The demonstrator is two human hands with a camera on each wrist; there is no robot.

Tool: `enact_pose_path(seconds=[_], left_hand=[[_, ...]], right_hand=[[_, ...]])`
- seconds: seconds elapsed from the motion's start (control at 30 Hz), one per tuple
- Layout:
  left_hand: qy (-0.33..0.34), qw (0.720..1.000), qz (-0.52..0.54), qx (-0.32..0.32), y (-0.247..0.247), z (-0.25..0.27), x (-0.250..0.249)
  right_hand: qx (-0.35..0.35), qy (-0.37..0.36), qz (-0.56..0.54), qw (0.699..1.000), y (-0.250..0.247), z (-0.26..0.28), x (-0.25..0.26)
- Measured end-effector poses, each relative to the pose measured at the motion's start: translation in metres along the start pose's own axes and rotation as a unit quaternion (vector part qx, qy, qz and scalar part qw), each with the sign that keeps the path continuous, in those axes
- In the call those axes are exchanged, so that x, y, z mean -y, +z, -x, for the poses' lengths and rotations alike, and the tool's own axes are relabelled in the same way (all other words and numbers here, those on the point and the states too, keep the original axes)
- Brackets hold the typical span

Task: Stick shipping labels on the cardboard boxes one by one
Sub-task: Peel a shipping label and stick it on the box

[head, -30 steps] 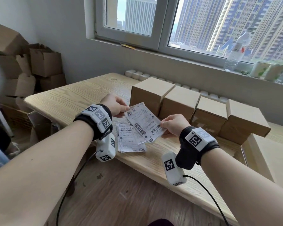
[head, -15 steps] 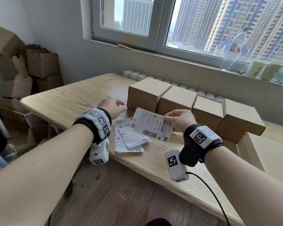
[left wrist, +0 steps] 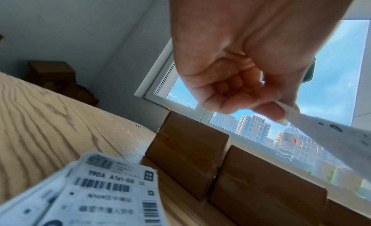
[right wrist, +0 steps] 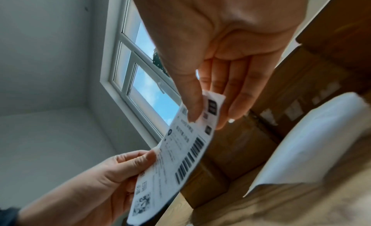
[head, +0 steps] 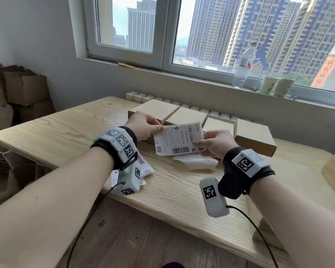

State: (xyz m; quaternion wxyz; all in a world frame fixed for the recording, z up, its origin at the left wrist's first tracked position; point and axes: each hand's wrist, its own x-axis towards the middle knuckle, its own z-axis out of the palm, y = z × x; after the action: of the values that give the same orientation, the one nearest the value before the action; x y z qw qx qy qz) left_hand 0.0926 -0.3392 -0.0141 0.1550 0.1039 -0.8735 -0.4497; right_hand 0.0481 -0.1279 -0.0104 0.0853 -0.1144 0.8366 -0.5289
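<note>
The left hand pinches the left edge of a shipping label between thumb and forefinger, its other fingers curled into the palm as the left wrist view shows. The right hand grips the same label at its right edge, thumb on the printed face and the straighter fingers behind it. The label is held in the air, printed side up, just in front of the row of cardboard boxes and above the wooden table. Its face carries a long barcode along the near edge, a smaller barcode near the right end, a square code at the near left corner and lines of small print too blurred to read. On the table, nearer the person than the boxes and under the left wrist, lies a stack of labels; the top one reads "190A A161-BB" above a barcode, with further characters below that I cannot make out. A white backing sheet lies on the table just before the boxes, below the held label. Behind the boxes, on the windowsill, stand a clear plastic bottle and two paper cups. Far to the left of the boxes, a pile of brown cartons stands against the wall.
</note>
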Motion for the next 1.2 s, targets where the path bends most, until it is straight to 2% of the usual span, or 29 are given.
enact_pose_path(seconds=[0.1, 0.27, 0.4, 0.5, 0.67, 0.77, 0.9, 1.0, 1.07, 1.13, 1.2], left_hand=[[0.003, 1.0, 0.009, 0.001, 0.011, -0.001, -0.012], [0.021, 0.995, -0.075, 0.063, 0.034, 0.0, -0.035], [0.07, 0.994, -0.059, 0.054, 0.051, 0.002, -0.062], [0.126, 0.988, -0.035, 0.078, 0.065, 0.006, -0.09], [0.189, 0.977, -0.044, 0.087, 0.081, 0.008, -0.121], [0.184, 0.978, -0.038, 0.091, 0.085, 0.007, -0.125], [0.14, 0.987, -0.013, 0.082, 0.083, 0.003, -0.119], [0.107, 0.991, 0.027, 0.069, 0.081, 0.002, -0.114], [0.092, 0.992, 0.048, 0.076, 0.081, 0.002, -0.114], [0.084, 0.991, 0.06, 0.082, 0.083, 0.003, -0.114], [0.078, 0.991, 0.066, 0.084, 0.086, 0.003, -0.114]], right_hand=[[-0.039, 0.013, -0.037, 0.998, -0.023, 0.007, -0.006], [-0.109, -0.005, -0.049, 0.993, -0.061, 0.014, -0.01], [-0.112, -0.029, -0.013, 0.993, -0.083, 0.023, -0.014], [-0.113, -0.038, 0.009, 0.993, -0.095, 0.028, -0.014], [-0.103, -0.037, -0.005, 0.994, -0.107, 0.033, -0.011], [-0.101, -0.029, -0.018, 0.994, -0.111, 0.034, -0.011], [-0.113, -0.03, -0.015, 0.993, -0.123, 0.034, -0.01], [-0.157, -0.023, -0.017, 0.987, -0.136, 0.033, -0.015], [-0.193, -0.003, 0.029, 0.981, -0.148, 0.031, -0.021], [-0.155, 0.033, 0.138, 0.978, -0.161, 0.032, -0.024], [-0.045, 0.088, 0.254, 0.962, -0.168, 0.038, -0.026]])
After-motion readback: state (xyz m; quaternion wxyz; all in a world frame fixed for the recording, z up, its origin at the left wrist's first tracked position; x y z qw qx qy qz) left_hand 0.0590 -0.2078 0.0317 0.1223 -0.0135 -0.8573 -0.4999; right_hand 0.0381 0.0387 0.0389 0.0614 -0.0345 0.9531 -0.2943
